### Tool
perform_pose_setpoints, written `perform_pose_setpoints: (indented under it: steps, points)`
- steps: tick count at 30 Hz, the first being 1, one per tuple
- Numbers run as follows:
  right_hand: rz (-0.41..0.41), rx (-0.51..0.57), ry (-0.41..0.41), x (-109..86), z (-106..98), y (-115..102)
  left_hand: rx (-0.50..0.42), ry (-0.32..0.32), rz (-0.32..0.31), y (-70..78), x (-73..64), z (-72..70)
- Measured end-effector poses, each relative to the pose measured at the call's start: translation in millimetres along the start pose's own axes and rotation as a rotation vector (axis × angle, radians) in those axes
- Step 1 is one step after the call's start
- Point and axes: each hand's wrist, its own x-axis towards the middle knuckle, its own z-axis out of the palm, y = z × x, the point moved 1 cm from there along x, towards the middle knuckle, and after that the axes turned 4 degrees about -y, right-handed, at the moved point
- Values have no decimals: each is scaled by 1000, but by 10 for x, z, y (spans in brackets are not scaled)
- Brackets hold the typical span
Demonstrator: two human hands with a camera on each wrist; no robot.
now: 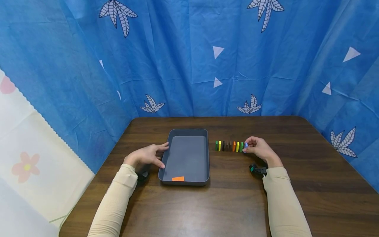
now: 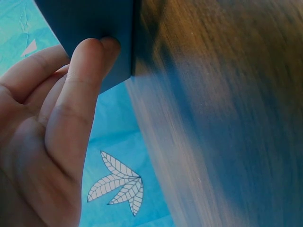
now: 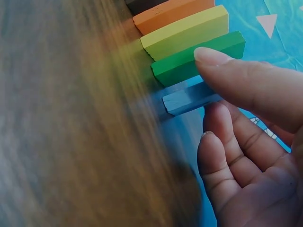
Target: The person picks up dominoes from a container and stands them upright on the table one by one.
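Note:
My right hand (image 1: pixel 260 148) pinches a blue domino block (image 3: pixel 191 98) between thumb and fingers, at the right end of a row of standing blocks. Right beside it stands a green domino block (image 3: pixel 199 57), then a yellow one (image 3: pixel 187 32) and an orange one (image 3: pixel 173 15). Darker blocks and another yellow and green one continue the row leftward. With fingers spread, my left hand (image 1: pixel 147 155) touches the left side of a dark grey tray (image 1: pixel 186 158). In the left wrist view the thumb (image 2: pixel 78 94) lies against the tray's outer wall.
An orange block (image 1: pixel 178 179) lies in the tray at its near edge. The brown wooden table (image 1: pixel 231 204) carries everything. Behind it hangs a blue curtain (image 1: pixel 177 65) with leaf prints. Black straps sit under both wrists.

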Motion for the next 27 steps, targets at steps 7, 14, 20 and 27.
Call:
perform_pose_setpoints:
  steps: [7,14,20,27]
  points:
    - [-7,-10,6,11,0,23,12,3,-6,2,5,1]
    - [0,-16,7,18,7,32,17,3,1,-2,2,0]
    - [-4,-25,5,12,12,27,6,-2,-2,16,-8,2]
    - [5,-20,-14,7,3,12,9,-1,-2,21,-12,2]
